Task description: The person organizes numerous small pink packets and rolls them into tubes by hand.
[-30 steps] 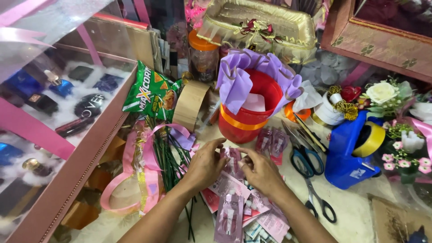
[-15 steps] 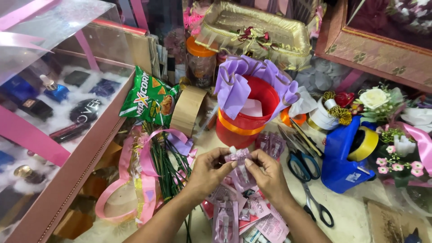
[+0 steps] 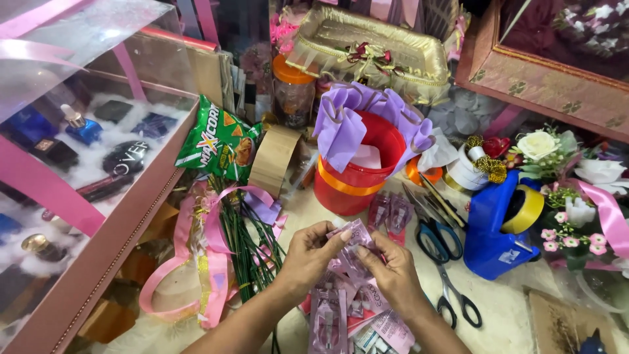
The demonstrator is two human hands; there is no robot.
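My left hand [image 3: 310, 254] and my right hand [image 3: 391, 275] meet over the table and pinch a strip of small pink sachets [image 3: 350, 246] between thumbs and fingers. The strip hangs down toward a loose heap of more pink sachets [image 3: 341, 314] right below my hands. Behind them stands a red bucket [image 3: 357, 174] with a purple ribbon frill and an orange band, and two more pink sachets [image 3: 390, 211] lie at its foot.
Black scissors [image 3: 438, 239] and a second pair lie to the right, next to a blue tape dispenser [image 3: 501, 219]. Green stems with pink ribbon [image 3: 242, 236] and a green snack bag [image 3: 219, 141] lie left. A glass-topped pink display box [image 3: 72, 151] fills the left side.
Both hands have risen off the sachet heap and lifted a strip of pink sachets up between them. The view has tilted down slightly.
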